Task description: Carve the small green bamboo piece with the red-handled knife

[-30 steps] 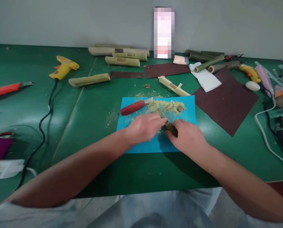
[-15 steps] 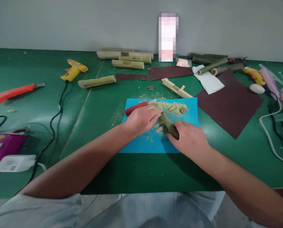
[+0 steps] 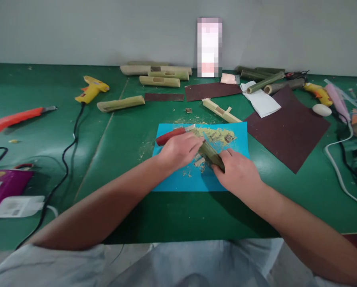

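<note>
A green bamboo tube (image 3: 210, 150) slants over a blue sheet (image 3: 172, 182) in front of me. My left hand (image 3: 181, 148) is closed around its far end, and the fingers hide that part. Around the near end my right hand (image 3: 236, 167) is wrapped, thumb below and fingers above. Just beyond my left hand lies a red-handled knife (image 3: 170, 135) with its short blade pointing right. Pale yellow-green shavings (image 3: 215, 134) are heaped on the sheet past the tube. A few bigger chips (image 3: 200, 162) rest under it.
Cut bamboo pieces (image 3: 159, 81) lie toward the wall, near a propped blurred screen (image 3: 210, 48). At left are a yellow glue gun (image 3: 91, 89), an orange cutter (image 3: 19, 118) and a purple box (image 3: 7, 187) with cables. Brown sandpaper sheets (image 3: 288, 131) and a white paper (image 3: 262, 101) lie right.
My right hand has shifted its grip slightly on the near end of the tube, covering more of it. The left hand stays at the far end; the whole view has moved a little.
</note>
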The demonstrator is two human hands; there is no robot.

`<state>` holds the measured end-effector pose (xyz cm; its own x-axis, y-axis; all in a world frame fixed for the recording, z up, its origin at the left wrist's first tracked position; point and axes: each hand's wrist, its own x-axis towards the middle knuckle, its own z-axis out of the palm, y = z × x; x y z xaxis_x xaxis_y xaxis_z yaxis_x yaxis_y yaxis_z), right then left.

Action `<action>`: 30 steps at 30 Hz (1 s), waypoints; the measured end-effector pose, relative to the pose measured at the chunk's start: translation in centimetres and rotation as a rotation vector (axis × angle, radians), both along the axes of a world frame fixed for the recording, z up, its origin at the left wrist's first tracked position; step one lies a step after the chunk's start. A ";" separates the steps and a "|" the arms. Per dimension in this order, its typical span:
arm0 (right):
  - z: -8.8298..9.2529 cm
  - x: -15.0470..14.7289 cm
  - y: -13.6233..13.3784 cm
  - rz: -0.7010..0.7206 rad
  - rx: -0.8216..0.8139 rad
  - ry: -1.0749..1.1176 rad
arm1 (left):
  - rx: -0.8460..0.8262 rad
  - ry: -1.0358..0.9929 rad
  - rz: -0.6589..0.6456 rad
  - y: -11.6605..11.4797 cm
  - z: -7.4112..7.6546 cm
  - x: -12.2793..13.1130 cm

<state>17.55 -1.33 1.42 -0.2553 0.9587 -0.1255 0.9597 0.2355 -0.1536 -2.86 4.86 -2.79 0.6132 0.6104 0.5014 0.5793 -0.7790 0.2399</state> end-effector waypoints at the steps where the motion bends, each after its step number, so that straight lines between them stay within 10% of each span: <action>1: 0.0 0.0 0.0 -0.006 -0.007 0.001 | 0.013 0.014 0.009 0.0 0.0 0.0; 30: 0.1 -0.2 -0.1 0.000 -0.035 0.025 | 0.049 0.085 -0.033 -0.4 0.2 -0.5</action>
